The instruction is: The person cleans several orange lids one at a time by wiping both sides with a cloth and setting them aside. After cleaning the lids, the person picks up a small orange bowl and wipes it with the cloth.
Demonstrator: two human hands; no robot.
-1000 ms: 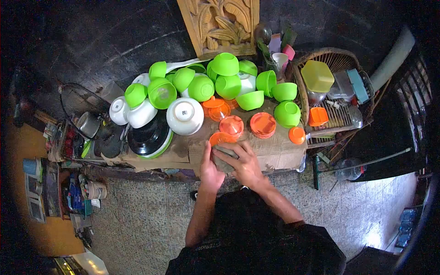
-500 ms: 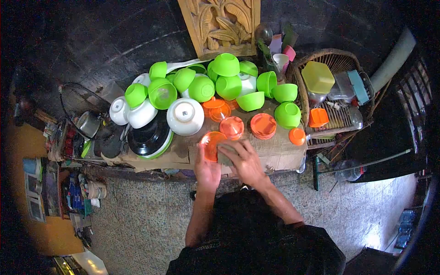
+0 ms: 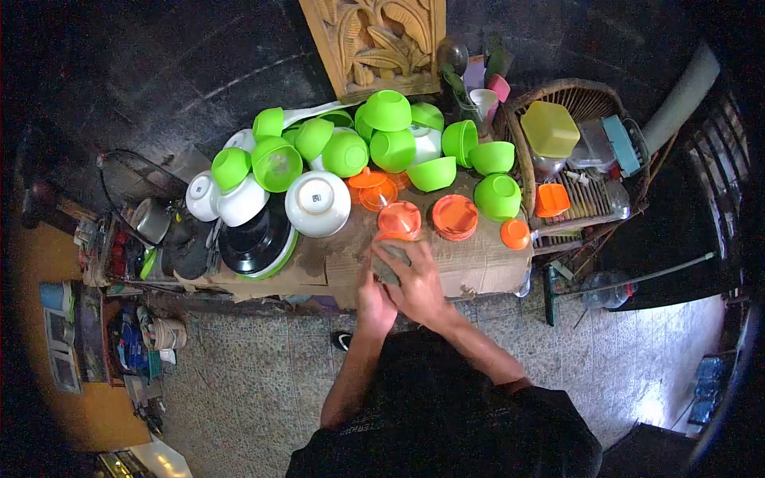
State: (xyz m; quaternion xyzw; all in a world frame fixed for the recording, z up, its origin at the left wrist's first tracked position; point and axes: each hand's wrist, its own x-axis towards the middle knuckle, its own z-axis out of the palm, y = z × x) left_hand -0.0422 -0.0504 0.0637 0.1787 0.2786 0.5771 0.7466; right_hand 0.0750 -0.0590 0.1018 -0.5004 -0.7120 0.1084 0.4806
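Both hands meet at the front edge of the cardboard-covered table. My left hand (image 3: 374, 307) grips an orange lid (image 3: 392, 237), now tilted so that only a thin part of its rim shows. Against it, my right hand (image 3: 419, 283) holds a greyish cloth (image 3: 389, 269), its fingers bent over it. Just beyond the fingers sits a pile of orange lids (image 3: 398, 217), and to its right another orange stack (image 3: 455, 217). More orange pieces (image 3: 374, 191) lie behind, by the white bowl (image 3: 317, 204).
Upturned green bowls (image 3: 345, 154) crowd the table's back. Black plates (image 3: 256, 240) are stacked at left. A small orange cup (image 3: 515, 234) sits at the right corner, beside a wicker rack (image 3: 524, 159) with containers. A carved wooden panel (image 3: 382, 48) stands behind.
The orange lid has turned from face-up to nearly edge-on. My left hand has moved right and lower, against my right hand. The view has shifted slightly.
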